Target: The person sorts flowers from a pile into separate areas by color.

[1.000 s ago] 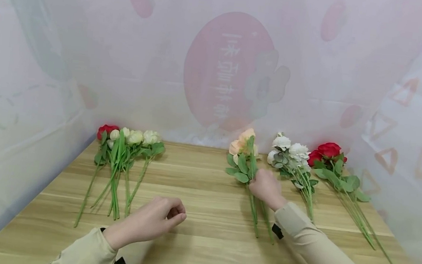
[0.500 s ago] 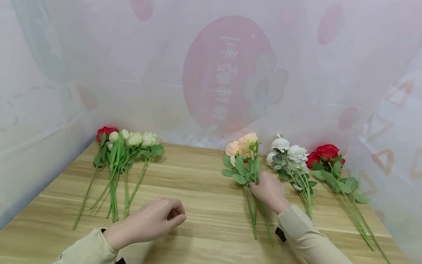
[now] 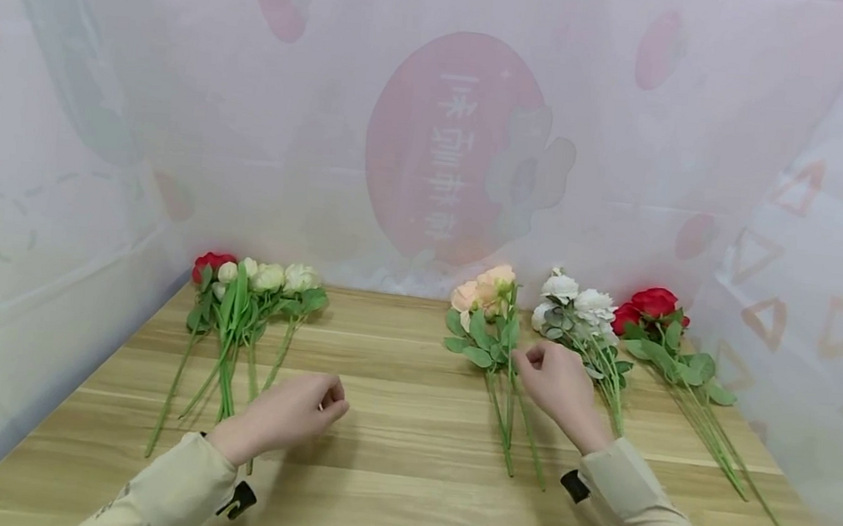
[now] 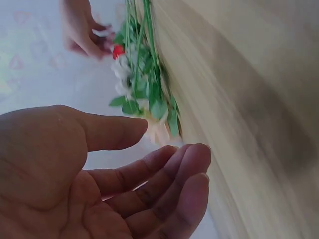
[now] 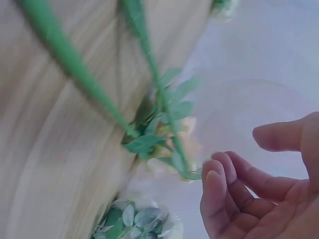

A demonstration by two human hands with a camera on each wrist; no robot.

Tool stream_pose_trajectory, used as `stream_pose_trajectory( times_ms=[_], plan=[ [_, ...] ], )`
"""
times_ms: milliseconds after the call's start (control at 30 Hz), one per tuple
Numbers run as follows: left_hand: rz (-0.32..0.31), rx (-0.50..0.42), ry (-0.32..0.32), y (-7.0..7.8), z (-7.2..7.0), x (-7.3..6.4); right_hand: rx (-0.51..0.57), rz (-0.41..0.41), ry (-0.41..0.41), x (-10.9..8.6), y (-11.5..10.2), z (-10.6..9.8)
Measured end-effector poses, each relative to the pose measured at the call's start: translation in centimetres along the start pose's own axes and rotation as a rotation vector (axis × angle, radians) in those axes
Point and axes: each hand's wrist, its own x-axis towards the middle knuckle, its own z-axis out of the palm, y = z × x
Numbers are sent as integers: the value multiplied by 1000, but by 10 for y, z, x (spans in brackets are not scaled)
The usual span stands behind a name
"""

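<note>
A bunch of peach artificial flowers with green leaves and long stems lies at the back of the wooden table, right of centre. Just to the right of its stems is my right hand; the right wrist view shows the thumb apart from loosely bent fingers, with nothing held. My left hand hovers over the table at left, nearest the stems of cream flowers. Its fingers curve loosely around air in the left wrist view.
White flowers and red roses lie in a row at the right, stems toward me. Another red rose lies beside the cream flowers at far left. A printed cloth hangs behind the table and along both sides.
My right hand has let go of the peach flower stems and drawn back to the right. The peach bunch has settled slightly lower. My left hand has shifted left.
</note>
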Motion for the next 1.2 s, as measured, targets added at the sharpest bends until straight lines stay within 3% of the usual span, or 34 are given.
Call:
stream_pose_trajectory(
  times_ms=[167, 467, 800, 1033, 1200],
  plan=[
    [-79, 101, 68, -25, -12, 16, 87, -16, -20, -17, -2, -5],
    [-272, 185, 96, -63, -30, 33, 206, -40, -69, -33, -4, -5],
    [-321, 203, 161, -82, -28, 39, 234, -43, -93, -31, -6, -14],
    [-406, 180, 74, -88, -33, 39, 237, -11, -116, -29, -4, -19],
    [-410, 192, 17, -90, -35, 36, 259, -7, -116, -29, -3, -20]
  ],
)
